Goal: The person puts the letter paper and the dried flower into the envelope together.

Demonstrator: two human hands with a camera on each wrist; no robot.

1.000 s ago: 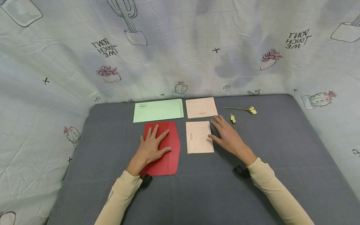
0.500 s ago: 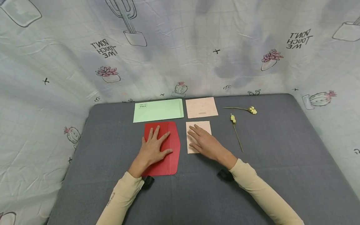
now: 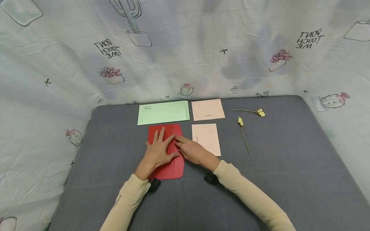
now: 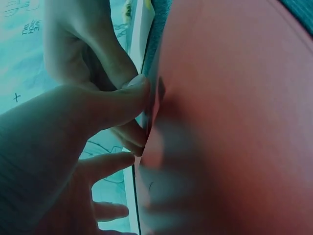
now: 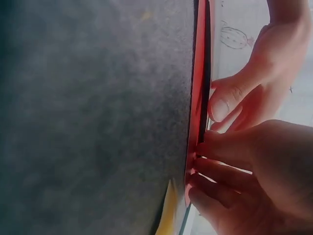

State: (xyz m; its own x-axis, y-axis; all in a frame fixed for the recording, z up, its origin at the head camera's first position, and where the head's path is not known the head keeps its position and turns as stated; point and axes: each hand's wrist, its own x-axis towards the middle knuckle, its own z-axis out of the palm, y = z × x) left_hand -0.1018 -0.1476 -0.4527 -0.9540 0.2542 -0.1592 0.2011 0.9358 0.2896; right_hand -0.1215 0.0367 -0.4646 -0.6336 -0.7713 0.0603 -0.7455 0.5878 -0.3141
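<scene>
A red envelope (image 3: 166, 173) lies on the grey table, its flap toward the right. My left hand (image 3: 158, 150) presses on it with spread fingers, the thumb near the crease. At the same crease, the thumb and fingers of my right hand (image 3: 193, 150) pinch the red paper beside the left index finger. The right wrist view shows my right hand (image 5: 249, 166) with its fingertips at the envelope's thin edge (image 5: 196, 98), where a dark gap runs between the red layers. In the left wrist view the left thumb (image 4: 132, 98) overlaps the right hand (image 4: 105, 49) at the envelope's edge.
A pale green envelope (image 3: 163, 113) lies behind the red one. Two pinkish-beige cards, one at the back (image 3: 208, 109) and one in front (image 3: 209, 134), lie to its right. Two yellow flower stems, one sideways (image 3: 245, 110) and one slanting (image 3: 244, 136), lie farther right.
My right hand has moved left from beside the front beige card, across it, to the red envelope's crease, where its fingers have closed in. The left hand has stayed on the envelope.
</scene>
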